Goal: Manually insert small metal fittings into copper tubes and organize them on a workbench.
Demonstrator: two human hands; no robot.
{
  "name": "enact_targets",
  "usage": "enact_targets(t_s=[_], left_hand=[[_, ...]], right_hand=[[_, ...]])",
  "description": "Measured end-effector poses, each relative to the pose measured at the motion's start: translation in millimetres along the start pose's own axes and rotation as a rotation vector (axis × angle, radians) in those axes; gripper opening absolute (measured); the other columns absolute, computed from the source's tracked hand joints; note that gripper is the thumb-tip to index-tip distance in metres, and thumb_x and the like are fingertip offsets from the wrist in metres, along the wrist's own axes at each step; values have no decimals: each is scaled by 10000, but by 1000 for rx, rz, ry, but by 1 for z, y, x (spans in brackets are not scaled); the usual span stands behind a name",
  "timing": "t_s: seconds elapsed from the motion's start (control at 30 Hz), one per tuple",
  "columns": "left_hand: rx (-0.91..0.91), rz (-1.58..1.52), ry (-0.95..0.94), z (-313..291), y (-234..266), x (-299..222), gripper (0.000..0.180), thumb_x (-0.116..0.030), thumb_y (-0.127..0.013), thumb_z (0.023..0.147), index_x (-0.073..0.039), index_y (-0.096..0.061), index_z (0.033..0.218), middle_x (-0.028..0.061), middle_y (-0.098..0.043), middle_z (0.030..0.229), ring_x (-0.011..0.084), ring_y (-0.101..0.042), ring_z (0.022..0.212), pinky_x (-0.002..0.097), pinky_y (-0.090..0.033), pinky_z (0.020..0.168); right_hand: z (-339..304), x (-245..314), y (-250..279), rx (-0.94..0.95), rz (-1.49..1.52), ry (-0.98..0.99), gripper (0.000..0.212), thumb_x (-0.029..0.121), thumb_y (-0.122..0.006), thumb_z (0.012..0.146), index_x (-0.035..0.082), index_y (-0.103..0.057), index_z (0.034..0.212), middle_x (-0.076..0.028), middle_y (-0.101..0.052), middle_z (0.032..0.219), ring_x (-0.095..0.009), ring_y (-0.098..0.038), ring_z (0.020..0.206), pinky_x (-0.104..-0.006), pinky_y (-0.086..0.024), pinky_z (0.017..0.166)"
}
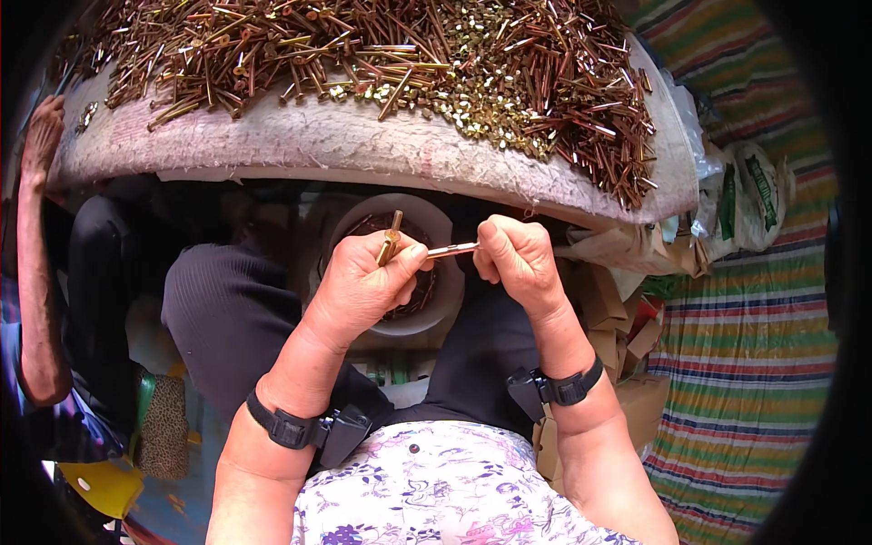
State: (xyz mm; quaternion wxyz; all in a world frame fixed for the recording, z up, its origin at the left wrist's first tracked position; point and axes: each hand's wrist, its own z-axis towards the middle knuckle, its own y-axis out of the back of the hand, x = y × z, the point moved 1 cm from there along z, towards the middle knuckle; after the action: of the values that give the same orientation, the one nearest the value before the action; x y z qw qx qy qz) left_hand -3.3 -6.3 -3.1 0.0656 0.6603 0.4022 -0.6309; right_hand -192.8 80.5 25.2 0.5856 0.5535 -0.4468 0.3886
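Observation:
My left hand (363,283) is closed, pinching one end of a thin, shiny metal rod (452,250). Out of the top of the same fist sticks a brass-coloured bolt (391,238), tilted upright. My right hand (520,262) is closed too, fingers curled around the rod's other end, so the rod runs nearly level between both hands. Its ends are hidden in my fingers. Below the hands, between my knees, stands a pale round bucket (447,295) with more metal pieces inside, partly covered by my left hand.
A cloth-covered table (381,150) ahead bears a heap of long brass-coloured bolts (263,54) and many small metal pieces (486,118). Another person's arm (38,272) is at the left. Cardboard boxes (640,404) and white sacks (758,195) stand right, near a striped sheet (736,381).

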Motion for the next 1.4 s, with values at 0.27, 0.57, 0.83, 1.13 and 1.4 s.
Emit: enact_targets(t_s=[0.27, 0.57, 0.83, 1.13, 1.4], left_hand=[[7, 8, 11, -2, 1, -2, 217, -213, -580, 902, -16, -615, 818, -38, -443, 533, 27, -360, 444, 178, -250, 402], [16, -31, 64, -1, -2, -2, 191, -178, -605, 884, 7, -633, 917, -53, -455, 564, 16, -388, 466, 169, -265, 403], [142, 90, 151, 3, -5, 0, 134, -146, -623, 857, -12, -632, 869, -65, -487, 591, 6, -402, 512, 187, -318, 437], [136, -144, 229, 9, -14, 1, 208, -201, -664, 823, 4, -636, 802, -34, -471, 550, 20, -359, 432, 168, -225, 384], [156, -161, 264, 15, -27, 10, 205, -206, -616, 866, -7, -619, 817, 1, -487, 523, 29, -337, 395, 169, -192, 349]], right_hand=[[-3, -2, -6, -31, 29, 27, 247, 155, -542, 924, 32, -512, 712, 27, -497, 580, -42, -433, 538, -208, -368, 490], [-1, -9, -11, -135, -14, -9, 366, 228, -583, 907, 37, -474, 614, 36, -443, 511, -42, -375, 479, -237, -330, 417], [14, 11, -34, -183, 171, 22, 191, 55, -617, 846, -12, -609, 1025, -30, -634, 876, -61, -570, 773, -204, -472, 707], [-3, 12, -16, -373, 387, 181, 142, 127, -512, 930, -2, -565, 956, -41, -615, 740, -64, -555, 640, -199, -450, 589], [-25, -4, -12, -333, 320, 27, 75, 77, -545, 903, 16, -573, 935, -20, -608, 735, -49, -570, 648, -188, -464, 575]])
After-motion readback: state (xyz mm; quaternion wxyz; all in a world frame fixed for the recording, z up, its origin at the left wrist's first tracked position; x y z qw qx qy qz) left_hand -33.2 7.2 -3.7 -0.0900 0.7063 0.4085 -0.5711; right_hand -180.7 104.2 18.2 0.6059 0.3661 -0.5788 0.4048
